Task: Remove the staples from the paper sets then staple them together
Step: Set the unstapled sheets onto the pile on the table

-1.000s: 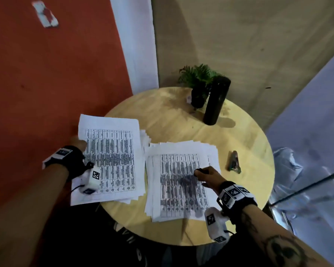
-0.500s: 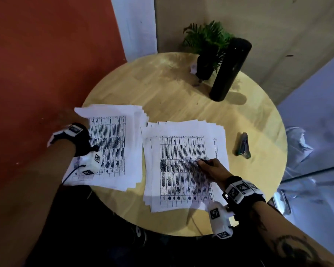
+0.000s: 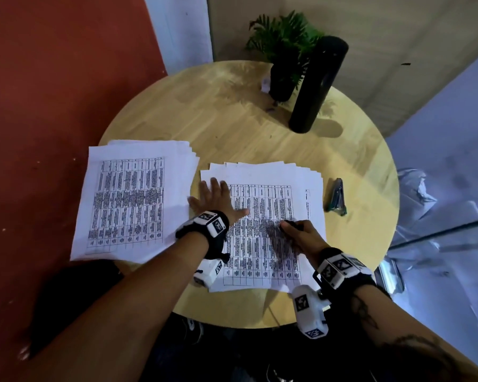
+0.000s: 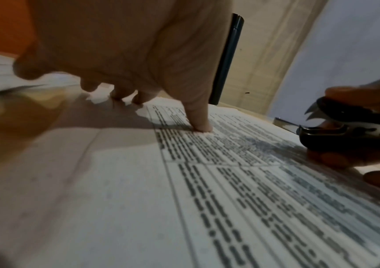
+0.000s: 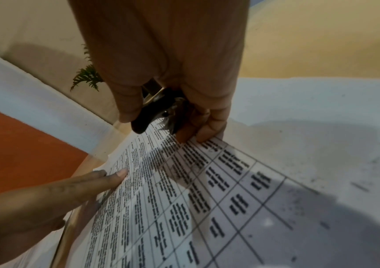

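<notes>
Centre frame, the left hand (image 3: 214,198) presses flat, fingers spread, on the right paper stack (image 3: 271,232); the right hand (image 3: 301,234) pinches a staple remover (image 4: 344,130); the stapler (image 3: 337,198) lies on the bench (image 3: 232,119).

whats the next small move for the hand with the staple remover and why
Probably slide the right hand with the staple remover up to the stapled corner of the right paper stack. The left hand presses flat on that stack, steadying it, while the remover's claws sit mid-page, not at any staple. No staple shows clearly in these views.
</notes>
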The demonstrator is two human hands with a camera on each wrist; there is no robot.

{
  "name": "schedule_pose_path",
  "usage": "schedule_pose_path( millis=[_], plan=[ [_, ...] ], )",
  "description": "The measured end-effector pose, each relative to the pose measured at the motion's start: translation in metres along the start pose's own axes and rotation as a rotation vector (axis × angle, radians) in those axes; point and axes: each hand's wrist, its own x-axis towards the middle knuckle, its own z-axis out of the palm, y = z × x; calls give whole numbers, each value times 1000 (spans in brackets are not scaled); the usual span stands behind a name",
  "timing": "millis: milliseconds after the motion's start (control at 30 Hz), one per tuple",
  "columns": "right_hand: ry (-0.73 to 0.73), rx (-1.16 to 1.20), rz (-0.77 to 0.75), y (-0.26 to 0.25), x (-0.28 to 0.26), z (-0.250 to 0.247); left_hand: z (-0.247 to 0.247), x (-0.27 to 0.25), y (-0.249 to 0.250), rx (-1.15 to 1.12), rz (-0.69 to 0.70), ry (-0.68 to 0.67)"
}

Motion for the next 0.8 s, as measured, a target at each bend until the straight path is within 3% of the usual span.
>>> schedule_pose_path(
  millis=[167,467,567,667,733,800],
  plan=[
    [-3,28,-44,9,2,-4,-8,3,11,-158,4,127],
    [16,11,13,20,14,-4,-19,-3,36,-175,-15,227],
    [14,13,3,21,15,-3,-19,5,16,-515,-80,364],
    [15,56,40,22,15,-3,-18,8,-2,-839,-175,213],
    [5,45,49,19,13,-4,-18,4,-6,-1004,-157,73],
    [-2,29,63,20,14,-5,-16,4,-7,-1092,-118,28]
  ],
)
